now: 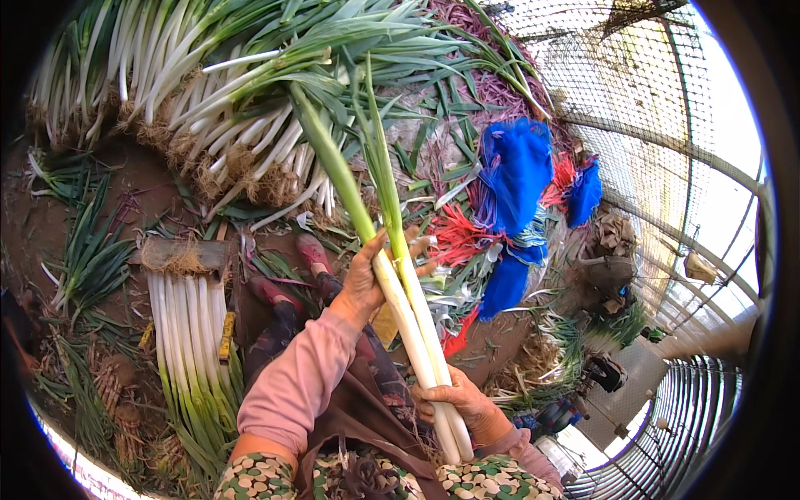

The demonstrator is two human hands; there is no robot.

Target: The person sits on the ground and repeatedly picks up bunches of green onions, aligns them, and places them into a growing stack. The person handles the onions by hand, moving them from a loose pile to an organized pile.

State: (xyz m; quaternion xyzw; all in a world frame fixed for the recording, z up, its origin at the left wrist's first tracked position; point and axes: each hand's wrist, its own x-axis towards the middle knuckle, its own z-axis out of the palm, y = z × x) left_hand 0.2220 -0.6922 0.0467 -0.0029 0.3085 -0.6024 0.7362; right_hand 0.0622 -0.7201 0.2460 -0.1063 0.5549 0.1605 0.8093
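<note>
Two large leeks (409,319) slant across the front of my body, white ends low and green leaves up. My right hand (459,400) is closed around their white shafts near the root end. Higher up, my left hand (369,275) holds the same stalks where white turns green, its thumb on the near side and some fingers showing behind them. To the left, a row of leeks (187,325) lies side by side, roots against a wooden block (181,255), with a yellow marked strip (227,337) beside it.
A big heap of leeks (206,112) with roots fills the upper left. Blue netting (515,175) and red ties (459,234) lie on the right. Cut leaves (94,250) litter the soil. Mesh and curved frame bars (662,144) stand at the far right; my feet (312,253) are between.
</note>
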